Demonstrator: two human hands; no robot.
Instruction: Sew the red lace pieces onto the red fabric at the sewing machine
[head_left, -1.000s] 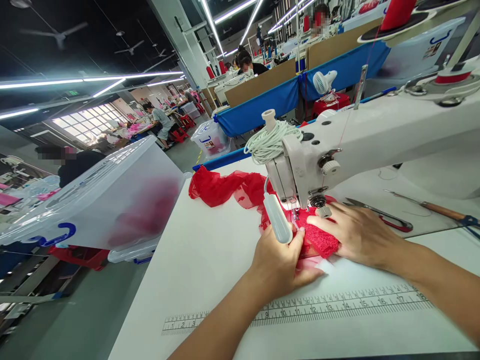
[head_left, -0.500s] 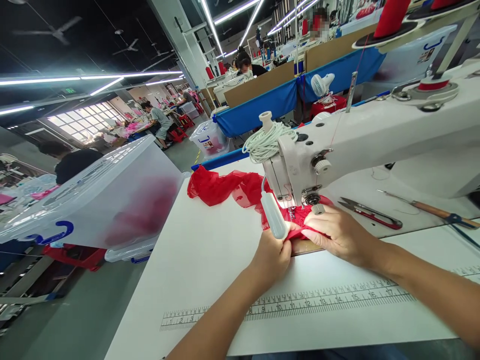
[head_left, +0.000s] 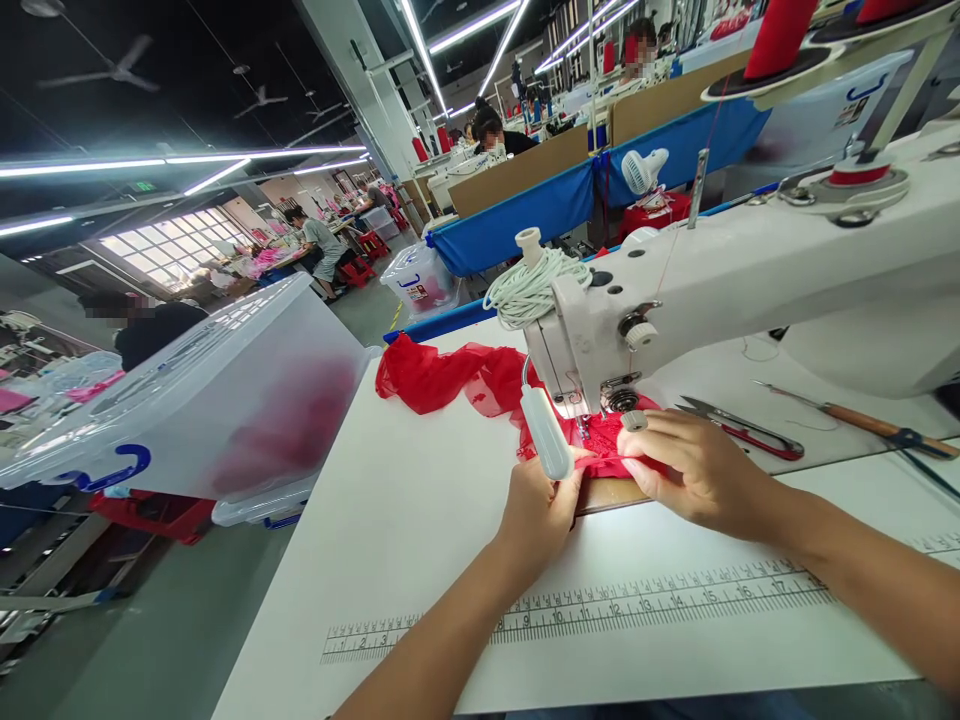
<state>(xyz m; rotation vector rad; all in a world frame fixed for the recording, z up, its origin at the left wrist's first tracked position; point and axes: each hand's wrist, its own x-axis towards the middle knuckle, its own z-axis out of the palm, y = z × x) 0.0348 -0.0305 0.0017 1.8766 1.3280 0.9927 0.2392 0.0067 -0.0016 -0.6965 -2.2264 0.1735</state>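
Observation:
Sheer red fabric (head_left: 495,378) trails over the white table and runs under the head of a white sewing machine (head_left: 720,270). Close to the presser foot (head_left: 583,428), my left hand (head_left: 538,505) is closed on the fabric's near edge, its fingertips partly hidden behind a small white lamp (head_left: 547,432). To the right of the needle area, my right hand (head_left: 694,465) pinches the same red fabric between thumb and fingers. A narrow strip of the edge stretches between both hands.
Black-and-red thread snips (head_left: 757,430) and a wooden-handled tool (head_left: 885,425) lie right of my right hand. A printed ruler (head_left: 585,612) crosses the table's front. Left of the table stands a translucent plastic box (head_left: 255,400). Red thread cones (head_left: 780,40) stand above the machine. Other people sit farther off.
My right hand has shifted slightly right, drawing the strip of red fabric out between the hands. My left hand has moved a little left. The sewing machine stays in place.

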